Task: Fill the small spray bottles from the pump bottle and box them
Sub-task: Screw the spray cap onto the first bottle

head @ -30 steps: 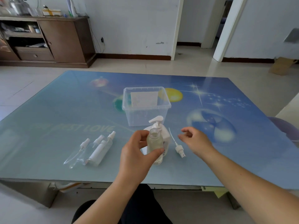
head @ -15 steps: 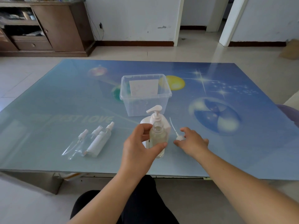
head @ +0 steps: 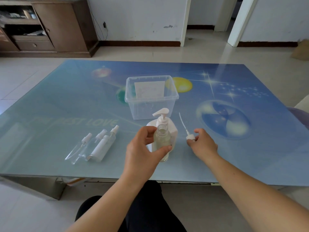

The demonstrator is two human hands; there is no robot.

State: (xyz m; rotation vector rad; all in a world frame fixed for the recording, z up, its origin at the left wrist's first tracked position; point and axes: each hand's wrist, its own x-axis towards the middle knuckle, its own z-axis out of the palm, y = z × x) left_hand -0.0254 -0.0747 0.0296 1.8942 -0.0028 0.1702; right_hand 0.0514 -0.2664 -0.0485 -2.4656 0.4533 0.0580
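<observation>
Pinching the spray cap (head: pixel 190 137) between my right hand's (head: pixel 203 144) thumb and fingertips, its dip tube slanting up toward 11 o'clock; half a second ago the cap lay flat on the table (head: pixel 50 114) with my fingers only reaching it, so it is now picked up or nearly so. My left hand (head: pixel 142 152) grips the open small spray bottle (head: pixel 161 141), thumb low on its front, fingers curled behind; it stands upright, neck uncovered, pale liquid inside. Pump bottle (head: pixel 164 124) stands directly behind it at 12 o'clock, touching or nearly. Clear box (head: pixel 151 97) further out at 12, holding only a paper sheet. Three more capped spray bottles (head: pixel 93 144) lie side by side at 9 o'clock, looking unfilled. Judgement: this bottle is filled, capping comes next, tube first into the neck; boxing not started.
</observation>
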